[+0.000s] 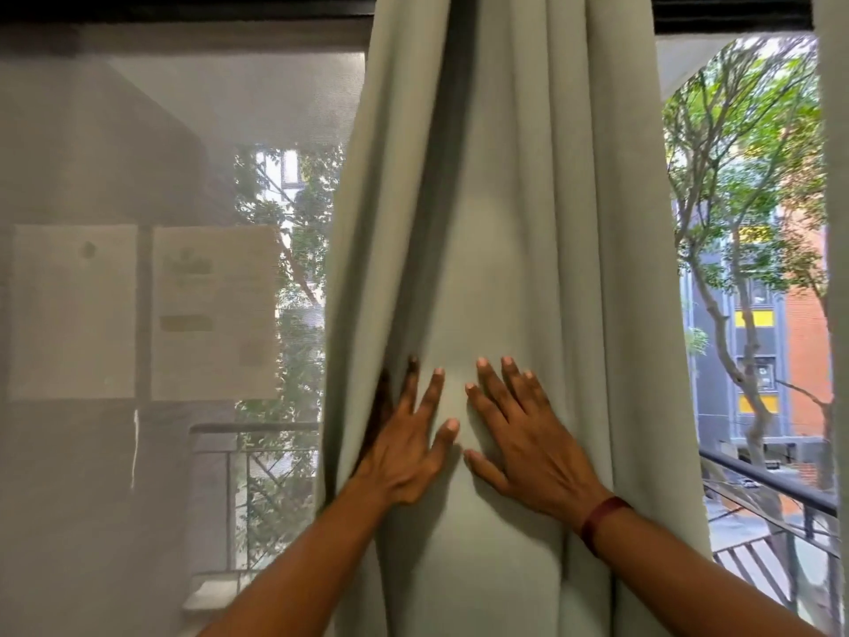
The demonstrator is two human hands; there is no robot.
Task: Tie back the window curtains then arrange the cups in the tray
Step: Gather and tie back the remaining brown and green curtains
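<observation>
Sage-green curtain, bunched into a hanging column of folds at mid-window, not yet tied. Flat against its front, low down: left hand, fingers straight and spread, gripping nothing, the outer ones slipped into a fold toward the curtain's left edge. Just right of it on the same panel, thumbs near but apart: right hand, likewise splayed and pressing, nothing pinched or held; dark red wristband at the wrist.

Step in hand, by the look of it: first half of the task, smoothing and gathering the cloth ahead of tying. No tie-back, cord or hook anywhere in view, hence no telling the fastening's place. Next move likely to call for closing both hands round the bundle from either side, squeezing the folds tight, then freeing one hand to find and loop a tie, with the other kept on the gather against springing loose.

Left of the curtain: grey sheer screen, two pale sheets of paper dim through it. Right of the curtain: open view onto a black railing, a tree and an orange-and-grey building front. Far right, well apart from the curtain: edge of a second green drape. Cups and tray out of sight.
</observation>
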